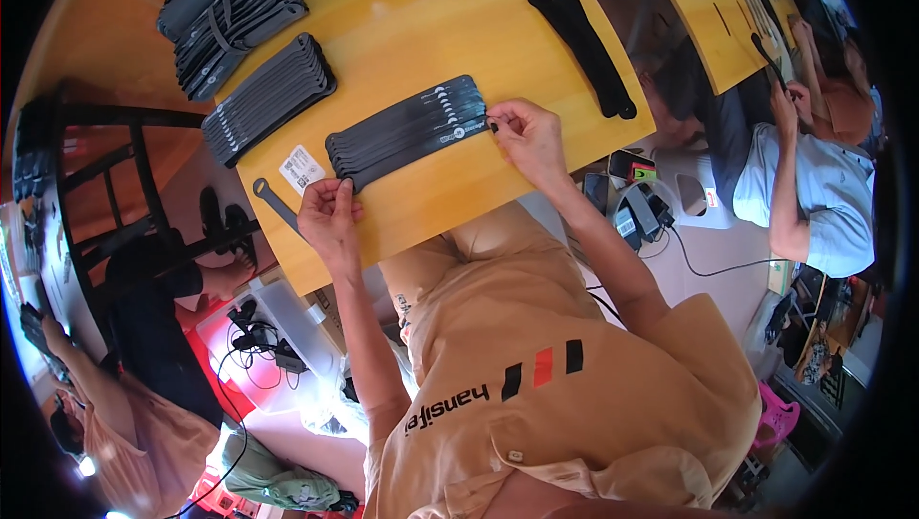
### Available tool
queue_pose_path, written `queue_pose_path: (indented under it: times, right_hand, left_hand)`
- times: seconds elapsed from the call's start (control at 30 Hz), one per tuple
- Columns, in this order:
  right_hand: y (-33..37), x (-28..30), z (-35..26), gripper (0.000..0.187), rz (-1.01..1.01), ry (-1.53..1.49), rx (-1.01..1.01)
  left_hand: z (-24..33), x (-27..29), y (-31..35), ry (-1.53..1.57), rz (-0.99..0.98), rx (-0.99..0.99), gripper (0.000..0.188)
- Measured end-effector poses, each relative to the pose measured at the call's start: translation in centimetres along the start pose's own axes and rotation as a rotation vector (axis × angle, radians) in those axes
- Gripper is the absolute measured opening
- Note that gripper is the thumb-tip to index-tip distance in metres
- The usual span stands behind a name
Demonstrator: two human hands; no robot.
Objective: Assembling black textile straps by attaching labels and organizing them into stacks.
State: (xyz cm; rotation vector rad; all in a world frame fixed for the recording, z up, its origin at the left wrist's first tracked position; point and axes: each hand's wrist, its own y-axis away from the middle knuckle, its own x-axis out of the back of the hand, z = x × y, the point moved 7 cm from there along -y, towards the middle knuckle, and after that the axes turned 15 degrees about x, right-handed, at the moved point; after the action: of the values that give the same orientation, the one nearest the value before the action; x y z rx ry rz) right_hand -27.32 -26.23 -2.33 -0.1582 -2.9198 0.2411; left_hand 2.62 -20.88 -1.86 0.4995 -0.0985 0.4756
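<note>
A fanned row of black flat straps (407, 136) with white print lies across the yellow table in front of me. My right hand (529, 141) is closed in a pinch at its right end, with a small black strap end between thumb and fingertips. At the row's lower left corner, my left hand (330, 217) pinches the rounded end of the nearest strap. A single loose strap (275, 198) with a slotted round end lies beside my left hand, partly covered by it. Just above that hand is a white printed label (301, 168).
Another fanned strap stack (271, 98) lies at the table's left edge, below a bound pile of straps (230, 16). Two long black straps (582, 50) lie at the right. A black metal rack (124, 184) stands left of the table. A co-worker in light blue (814, 193) works at the right.
</note>
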Motion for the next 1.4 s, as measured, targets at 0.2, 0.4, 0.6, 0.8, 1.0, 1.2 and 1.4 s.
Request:
queue_pose_path:
  times: [0.2,0.4,0.6,0.8,1.0,1.2,1.4]
  right_hand:
    - [-0.1,0.1,-0.8,0.009,0.002,0.103,0.080]
    - [-0.2,-0.1,-1.0,0.007,0.015,0.109,0.093]
    - [-0.2,-0.1,-1.4,0.008,0.024,0.151,0.107]
    - [-0.2,0.0,-1.6,0.008,0.019,0.193,0.122]
    - [-0.2,-0.2,-2.1,0.007,0.018,0.219,0.148]
    - [-0.4,-0.3,-1.9,0.007,0.033,0.237,0.185]
    - [-0.9,-0.2,-2.1,0.008,0.026,0.264,0.227]
  left_hand:
    - [0.0,-0.3,0.1,0.001,-0.006,0.008,0.010]
    - [0.4,-0.2,0.2,-0.031,0.007,0.009,0.010]
    - [0.4,-0.3,0.3,-0.006,0.023,0.016,0.009]
    - [0.2,-0.3,0.2,-0.019,0.024,0.023,0.010]
    - [0.4,-0.1,0.4,-0.049,0.043,-0.006,0.011]
    - [0.7,-0.3,0.3,-0.120,0.084,-0.032,0.010]
    - [1.7,-0.3,0.5,-0.219,0.138,-0.072,0.013]
